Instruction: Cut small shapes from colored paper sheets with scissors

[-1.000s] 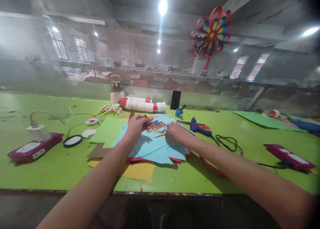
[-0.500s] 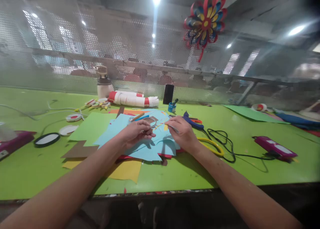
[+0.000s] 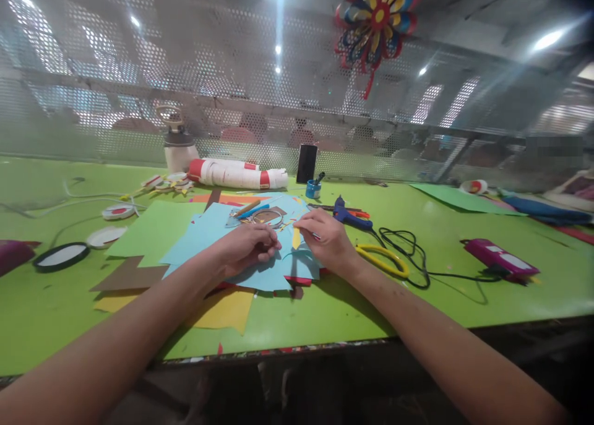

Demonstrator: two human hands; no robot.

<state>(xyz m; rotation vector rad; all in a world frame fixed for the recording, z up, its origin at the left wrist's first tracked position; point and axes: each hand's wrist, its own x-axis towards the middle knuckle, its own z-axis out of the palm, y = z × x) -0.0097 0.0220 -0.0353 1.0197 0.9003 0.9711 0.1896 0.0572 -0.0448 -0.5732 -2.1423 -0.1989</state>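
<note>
My left hand (image 3: 248, 248) rests curled over the light blue paper sheets (image 3: 218, 236) in the middle of the green table (image 3: 417, 289); its fingers are closed and what they hold is hidden. My right hand (image 3: 325, 239) is close beside it, fingers pinched on a thin silvery tool whose tip pokes out near a small yellow paper piece (image 3: 296, 238). A clear ring (image 3: 268, 218), a pencil (image 3: 245, 209) and paper scraps lie just beyond the hands.
Yellow-handled scissors (image 3: 383, 261), a blue glue gun (image 3: 350, 218) and a black cable (image 3: 408, 245) lie right of my hands. Pink devices (image 3: 499, 258) sit at right and far left. Brown, yellow and green sheets (image 3: 153, 227), lids (image 3: 60, 256), a rolled paper (image 3: 236, 174) and a bottle (image 3: 175, 143) lie left and behind.
Both hands have drawn nearer to me over the blue paper. The ring that was between them now lies on the table beyond them. The camera has shifted right, showing the scissors.
</note>
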